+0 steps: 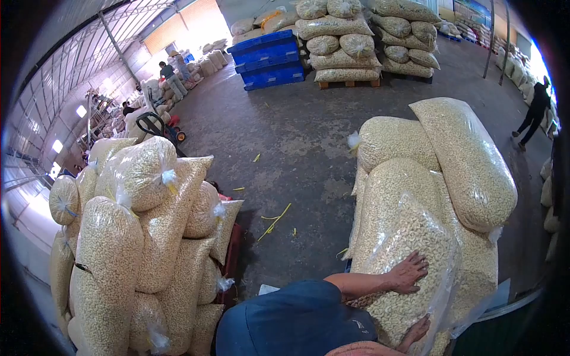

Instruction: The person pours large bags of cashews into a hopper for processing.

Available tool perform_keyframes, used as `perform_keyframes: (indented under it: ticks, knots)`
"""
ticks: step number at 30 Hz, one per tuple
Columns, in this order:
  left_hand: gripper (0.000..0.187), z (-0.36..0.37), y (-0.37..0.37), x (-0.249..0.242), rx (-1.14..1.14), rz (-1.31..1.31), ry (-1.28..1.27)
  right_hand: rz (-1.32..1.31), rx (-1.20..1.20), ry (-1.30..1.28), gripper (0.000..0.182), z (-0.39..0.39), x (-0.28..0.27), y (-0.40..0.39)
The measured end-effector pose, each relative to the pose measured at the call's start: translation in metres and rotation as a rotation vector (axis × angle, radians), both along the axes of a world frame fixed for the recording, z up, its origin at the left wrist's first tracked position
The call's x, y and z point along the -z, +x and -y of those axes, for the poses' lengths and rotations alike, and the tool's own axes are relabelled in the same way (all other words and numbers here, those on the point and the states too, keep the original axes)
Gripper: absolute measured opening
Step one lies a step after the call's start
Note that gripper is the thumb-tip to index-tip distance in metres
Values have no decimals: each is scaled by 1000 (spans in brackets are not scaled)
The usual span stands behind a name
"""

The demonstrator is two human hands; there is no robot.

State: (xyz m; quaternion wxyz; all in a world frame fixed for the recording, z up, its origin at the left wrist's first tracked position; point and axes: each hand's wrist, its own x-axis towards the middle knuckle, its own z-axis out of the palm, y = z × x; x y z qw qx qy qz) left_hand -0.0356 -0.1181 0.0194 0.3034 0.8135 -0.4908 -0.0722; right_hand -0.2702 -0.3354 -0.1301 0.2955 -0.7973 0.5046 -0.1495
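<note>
A clear plastic bag of pale, curved nuts that look like cashews [409, 234] lies tilted on a stack of similar filled bags at the right. Flat on its upper side rests my left hand [408, 273], fingers spread. My right hand [417, 331] touches the same bag lower down, near the loose plastic edge [442, 296]; its fingers look extended against the bag, and part of the hand is hidden. Under and behind it are other full bags [401, 184]. One long bag [469, 163] lies on top at the far right of this stack.
Another pile of filled bags [110, 273] stands at the left. Yellow strips [276, 221] lie on the concrete floor [297, 160]. Farther back are blue pallets [267, 59], stacked bags [344, 44] and a hand truck [157, 127]. A person [537, 110] walks at the right; several people work at the left.
</note>
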Motion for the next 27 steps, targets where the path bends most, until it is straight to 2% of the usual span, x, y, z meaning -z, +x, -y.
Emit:
perform_keyframes:
  ticks: [4, 7, 9, 12, 18, 22, 25, 27]
  knots:
    - [70, -1, -1, -2, -1, 15, 4, -20, 36, -19, 66, 1, 1, 2]
    - [70, -1, -1, -3, -5, 23, 5, -124, 34, 98, 66, 2, -5, 3]
    - [70, -1, -1, -3, -4, 27, 1, 0, 53, 30, 68, -3, 0, 1]
    - [69, -1, -1, -3, -6, 33, -6, -36, 56, 121, 73, -9, -17, 3]
    - [68, 0, -2, -4, -12, 33, 1, -3, 42, 100, 80, -11, -25, 2]
    - [67, 0, -2, -4, -11, 54, -9, 34, 92, 13, 79, -15, -20, 3]
    - [67, 0, -2, -7, -13, 54, 17, 15, 36, 118, 77, -8, -16, 2]
    - [67, 1, -2, -4, -13, 59, 14, 38, 110, -24, 73, -8, -4, 5]
